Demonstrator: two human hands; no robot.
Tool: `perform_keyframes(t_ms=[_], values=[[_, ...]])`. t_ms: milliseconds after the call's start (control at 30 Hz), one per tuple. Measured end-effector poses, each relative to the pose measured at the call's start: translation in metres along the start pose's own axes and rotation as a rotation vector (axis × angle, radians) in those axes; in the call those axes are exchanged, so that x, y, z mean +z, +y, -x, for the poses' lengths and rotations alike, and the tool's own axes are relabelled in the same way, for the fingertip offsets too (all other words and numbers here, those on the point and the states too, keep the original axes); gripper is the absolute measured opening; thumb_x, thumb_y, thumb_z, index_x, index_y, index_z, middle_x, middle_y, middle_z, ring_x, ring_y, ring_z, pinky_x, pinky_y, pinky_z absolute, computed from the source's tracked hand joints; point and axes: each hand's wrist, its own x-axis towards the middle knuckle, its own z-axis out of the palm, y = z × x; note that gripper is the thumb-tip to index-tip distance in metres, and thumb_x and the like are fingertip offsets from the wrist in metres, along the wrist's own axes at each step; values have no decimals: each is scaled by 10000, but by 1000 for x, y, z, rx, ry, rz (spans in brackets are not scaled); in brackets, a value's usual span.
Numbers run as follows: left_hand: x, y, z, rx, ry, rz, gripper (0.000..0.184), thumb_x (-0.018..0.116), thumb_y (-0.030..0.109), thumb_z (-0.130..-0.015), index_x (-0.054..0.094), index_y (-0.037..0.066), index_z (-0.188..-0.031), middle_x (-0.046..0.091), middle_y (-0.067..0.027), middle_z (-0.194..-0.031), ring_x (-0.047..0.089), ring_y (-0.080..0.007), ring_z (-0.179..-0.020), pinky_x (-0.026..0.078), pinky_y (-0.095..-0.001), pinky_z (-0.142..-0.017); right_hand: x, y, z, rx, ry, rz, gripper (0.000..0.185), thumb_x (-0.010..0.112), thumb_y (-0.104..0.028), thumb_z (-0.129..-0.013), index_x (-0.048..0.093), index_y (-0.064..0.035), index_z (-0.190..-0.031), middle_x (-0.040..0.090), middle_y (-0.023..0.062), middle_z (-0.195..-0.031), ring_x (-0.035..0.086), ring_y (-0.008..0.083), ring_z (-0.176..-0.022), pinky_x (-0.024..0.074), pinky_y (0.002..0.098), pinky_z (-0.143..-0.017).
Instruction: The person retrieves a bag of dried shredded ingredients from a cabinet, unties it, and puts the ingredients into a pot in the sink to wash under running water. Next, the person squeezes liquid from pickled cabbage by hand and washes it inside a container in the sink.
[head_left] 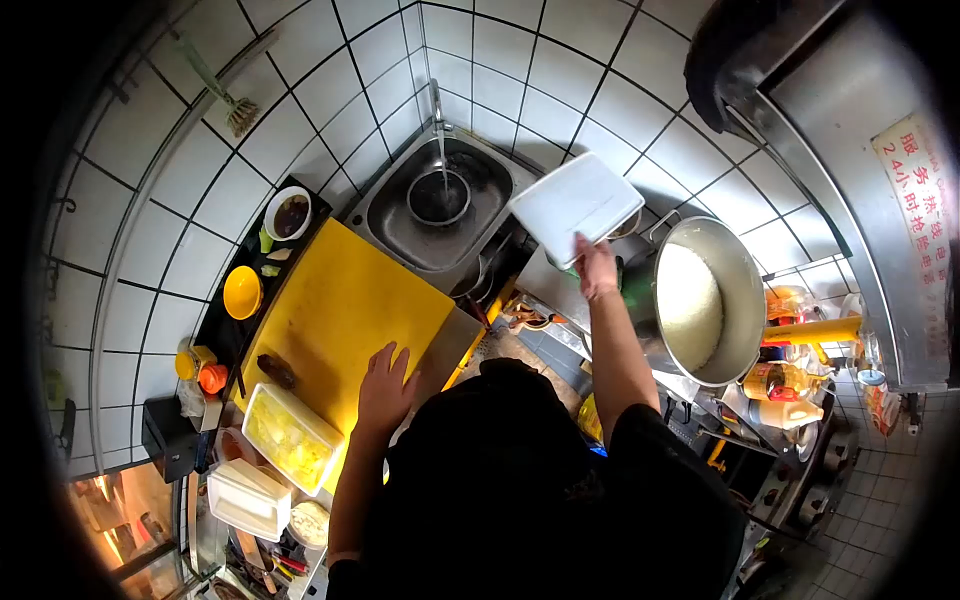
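My right hand [596, 268] grips the near edge of a white rectangular plastic tub or lid [578, 205], held tilted between the sink and the large pot. I cannot tell whether it is a shallow tub or a lid. My left hand [387, 390] is open, fingers spread, at the near right part of a yellow cutting board [345, 310]; whether it presses on the board is unclear. On the board's left side lies a small dark brown oblong thing [275, 370]. Below it, a white tub [292, 438] holds yellow pieces of food.
Water runs from a tap [436, 105] into a round pot [438, 198] in the steel sink [385, 225]. A large metal pot [748, 300] with pale contents stands at the right. A yellow bowl [242, 292] and a white bowl [288, 213] line the left ledge. Bottles [775, 382] stand far right.
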Motion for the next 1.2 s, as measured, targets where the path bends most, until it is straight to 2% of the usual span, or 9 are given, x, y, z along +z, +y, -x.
perform_keyframes(t_ms=[133,233,467,567,633,700,867,1133,1200], values=[[29,-27,27,-108,-1,50,472,725,236,-887,604,6,-1280,551,-226,-1361,520,-417,-1251,467,-478,-1039,-48,26,-68,-327,511,303,466,787,-134,-868,585,24,-1256,683,128,-1117,645,210,-947,525,330,-829],[38,-37,43,-169,57,68,432,710,221,-894,615,4,-1256,565,-234,-1327,543,-425,-1211,489,-482,-1008,-41,24,-60,-237,556,201,618,767,-275,-893,495,14,-1368,657,169,-1224,643,259,-1045,523,390,-901],[62,-50,62,-333,89,88,457,725,196,-870,602,1,-1264,573,-251,-1300,554,-435,-1184,493,-483,-997,4,38,25,137,677,-303,598,607,-509,-956,520,-29,-1302,611,116,-1140,573,226,-834,524,394,-815],[70,-58,62,-399,77,101,503,730,203,-861,585,3,-1299,535,-263,-1350,505,-462,-1251,468,-519,-1029,14,86,49,405,561,-366,419,521,-385,-1026,491,-40,-1261,588,123,-1109,587,302,-946,505,449,-816],[69,-62,57,-453,28,-29,575,733,225,-863,541,8,-1360,467,-275,-1424,444,-487,-1313,445,-548,-1054,24,112,72,420,-88,-229,325,517,-297,-1039,504,-44,-1243,596,117,-1125,620,298,-1010,519,435,-873],[67,-65,48,-546,-35,-92,652,735,248,-866,483,21,-1423,391,-287,-1490,379,-512,-1367,422,-575,-1076,94,77,86,452,-112,-19,246,546,-218,-1027,528,-28,-1184,615,115,-1093,637,279,-1049,534,404,-898],[70,-83,30,-714,-129,44,853,752,318,-865,312,80,-1556,239,-322,-1577,268,-564,-1426,380,-629,-1103,185,74,1,272,-196,-133,175,594,-194,-975,582,-20,-998,615,103,-969,627,206,-858,542,323,-788],[54,-58,-11,-812,-341,-30,979,802,377,-802,284,72,-1575,132,-338,-1613,130,-604,-1462,292,-667,-1144,282,117,-233,451,-104,-234,250,488,-102,-990,537,79,-1155,602,210,-1101,606,377,-1036,545,487,-944],[59,-56,-13,-849,-336,-22,986,803,384,-797,283,72,-1575,103,-336,-1622,104,-597,-1472,262,-666,-1159,310,101,-253,464,-206,-204,279,497,-134,-1005,518,46,-1217,583,193,-1179,590,312,-1087,524,442,-944]])
